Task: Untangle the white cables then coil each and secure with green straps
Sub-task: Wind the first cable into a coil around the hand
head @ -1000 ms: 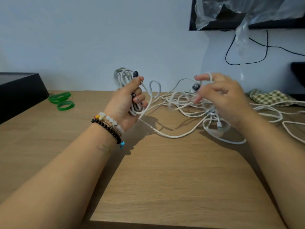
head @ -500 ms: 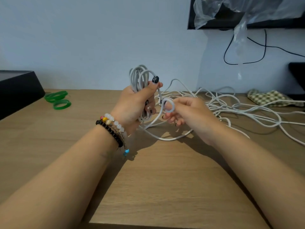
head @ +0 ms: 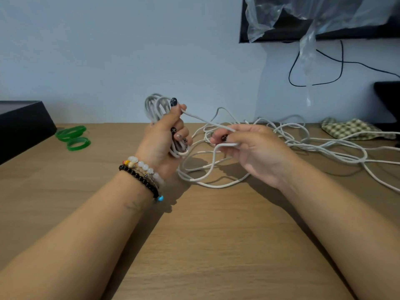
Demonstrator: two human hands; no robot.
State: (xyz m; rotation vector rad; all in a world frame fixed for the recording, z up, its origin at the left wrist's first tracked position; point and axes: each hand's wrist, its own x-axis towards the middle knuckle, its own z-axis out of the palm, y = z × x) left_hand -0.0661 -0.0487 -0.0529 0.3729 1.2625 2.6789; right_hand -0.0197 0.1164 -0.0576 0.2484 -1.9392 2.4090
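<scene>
My left hand (head: 161, 141) grips a coil of white cable (head: 156, 107), loops sticking up above the fist and hanging below it. From its thumb a strand runs right to my right hand (head: 253, 148), whose fingers pinch the white cable a little above the wooden table (head: 194, 245). A loose tangle of white cables (head: 313, 146) spreads over the table behind and to the right of my right hand. Green straps (head: 74, 137) lie on the table at the far left, apart from both hands.
A black box (head: 21, 124) stands at the left edge. A checked cloth (head: 348, 128) lies at the back right beside a dark object (head: 389, 98). Clear plastic (head: 307, 29) and a black wire (head: 337, 68) hang on the wall.
My right hand has swung from the tangle to the coil and now draws a strand out to the right. My left hand has kept the coil, shifting slightly.
</scene>
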